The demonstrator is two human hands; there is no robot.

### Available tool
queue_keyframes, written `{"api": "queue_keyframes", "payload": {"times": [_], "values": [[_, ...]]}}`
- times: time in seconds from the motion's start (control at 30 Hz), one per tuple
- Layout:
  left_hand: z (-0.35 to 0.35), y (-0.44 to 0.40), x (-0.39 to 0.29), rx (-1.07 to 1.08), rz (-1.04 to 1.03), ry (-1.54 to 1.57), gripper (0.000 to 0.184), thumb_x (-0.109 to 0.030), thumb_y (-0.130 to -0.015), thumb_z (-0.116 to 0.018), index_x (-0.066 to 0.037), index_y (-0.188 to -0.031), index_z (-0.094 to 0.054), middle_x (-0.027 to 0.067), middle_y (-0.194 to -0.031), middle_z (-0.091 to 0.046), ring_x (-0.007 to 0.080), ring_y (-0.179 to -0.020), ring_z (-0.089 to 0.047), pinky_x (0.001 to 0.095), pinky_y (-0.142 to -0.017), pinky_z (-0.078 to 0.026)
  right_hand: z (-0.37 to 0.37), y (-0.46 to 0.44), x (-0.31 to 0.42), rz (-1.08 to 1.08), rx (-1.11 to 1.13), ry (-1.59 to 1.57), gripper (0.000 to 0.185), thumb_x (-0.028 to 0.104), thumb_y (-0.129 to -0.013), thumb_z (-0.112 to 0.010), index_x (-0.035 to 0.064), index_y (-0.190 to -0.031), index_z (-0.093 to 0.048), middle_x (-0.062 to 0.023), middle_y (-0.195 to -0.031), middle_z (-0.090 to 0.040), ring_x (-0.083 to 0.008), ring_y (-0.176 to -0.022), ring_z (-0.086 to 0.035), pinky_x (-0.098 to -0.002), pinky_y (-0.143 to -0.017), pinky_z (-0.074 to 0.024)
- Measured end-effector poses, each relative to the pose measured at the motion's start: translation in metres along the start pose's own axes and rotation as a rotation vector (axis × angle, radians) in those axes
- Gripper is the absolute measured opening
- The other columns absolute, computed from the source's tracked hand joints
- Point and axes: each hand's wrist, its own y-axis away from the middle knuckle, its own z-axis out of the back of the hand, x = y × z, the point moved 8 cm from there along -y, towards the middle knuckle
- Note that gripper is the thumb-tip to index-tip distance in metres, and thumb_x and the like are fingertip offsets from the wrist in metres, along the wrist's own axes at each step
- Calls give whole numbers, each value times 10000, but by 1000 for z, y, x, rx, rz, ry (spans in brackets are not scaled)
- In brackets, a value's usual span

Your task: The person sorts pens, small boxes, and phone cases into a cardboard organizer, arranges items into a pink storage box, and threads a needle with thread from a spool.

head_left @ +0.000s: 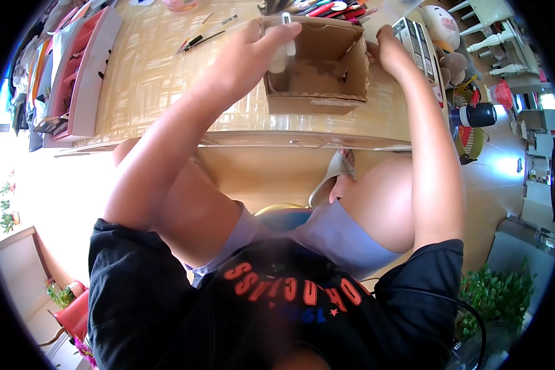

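A brown cardboard box (317,105) with its top open lies near the front of the table. My left hand (253,55) is closed on a slim white tube-like pen (287,28) at the box's left rim. A pale part of what I hold hangs blurred below the fingers; its exact kind is unclear. My right hand (393,54) is at the box's right wall, fingers bent against its edge, fingertips partly hidden. Several pens and markers (327,8) lie in a pile behind the box. Inside the box there is a small dark spot or hole in the wall.
Thin pens (200,41) lie on the light wooden table (160,80). A pink and white drawer unit (83,68) stands at the left edge. Right of my right hand is a printed box (413,43), with plush toys (441,24) and a black bottle (478,115) beyond.
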Motion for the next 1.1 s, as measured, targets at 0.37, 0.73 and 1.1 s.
{"api": "queue_keyframes", "payload": {"times": [0.37, 0.73, 1.1], "values": [[-2, 3, -5, 23, -16, -16, 569, -590, -989, -563, -28, -1068, -584, 13, -843, -452, 141, -846, -446, 298, -814, -399, -20, -2, -17, -126, 93, -119, 702, 465, -805, -846, -138, -1117, -665, -318, -1144, -692, -412, -1038, -704, -451, -930, -541], [-2, 0, 6, 83, 132, -61, 882, -628, -961, -544, 60, -1491, -392, 237, -1115, -652, 307, -1087, -619, 394, -1006, -450, 53, 9, -9, 16, -393, -330, 320, 220, -969, -638, -30, -1156, -710, -182, -919, -755, -236, -831, -736, -363, -787, -552], [-9, 3, 9, 104, 146, 41, 1049, -672, -968, -511, 120, -1578, -194, 291, -1650, -244, 340, -1554, -212, 377, -1241, -187, 138, 86, 50, 341, -154, -1156, 256, 184, -991, -672, 8, -1170, -717, -84, -1086, -742, -120, -961, -725, -257, -848, -588]]}}
